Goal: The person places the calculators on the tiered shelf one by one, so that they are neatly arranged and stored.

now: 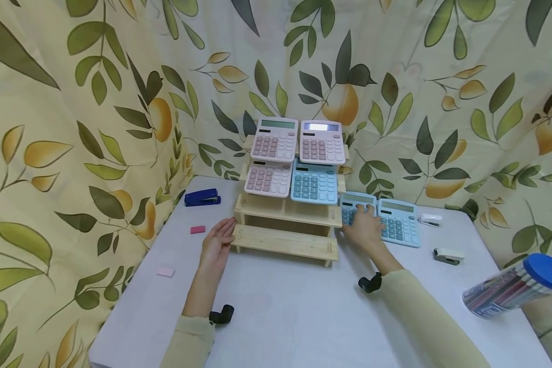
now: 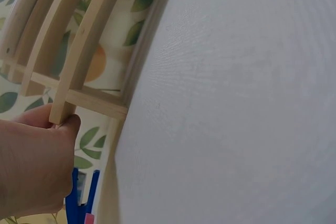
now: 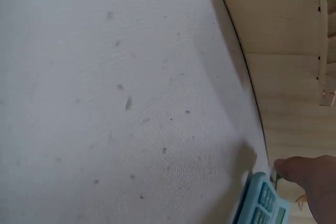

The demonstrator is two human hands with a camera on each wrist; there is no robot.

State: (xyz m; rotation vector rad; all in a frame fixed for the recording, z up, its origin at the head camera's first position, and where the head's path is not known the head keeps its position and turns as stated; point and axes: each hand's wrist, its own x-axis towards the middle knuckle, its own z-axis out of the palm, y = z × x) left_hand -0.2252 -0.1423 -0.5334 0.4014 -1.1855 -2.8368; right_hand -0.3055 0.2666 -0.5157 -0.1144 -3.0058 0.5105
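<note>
Wooden rack [image 1: 289,210]: your left hand [image 2: 37,166] pinches its end, clear only from that wrist; only the head view shows your whole right hand [image 1: 364,227], fingers over a blue calculator [image 1: 349,206], grip unclear.

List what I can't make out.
Head: some keys of the blue calculator, under the right hand; display of the lower pink calculator, behind the upper-left calculator.
Left wrist: part of the left hand, behind the wooden rack.
Right wrist: rest of a calculator, cut by the bottom edge.
</note>
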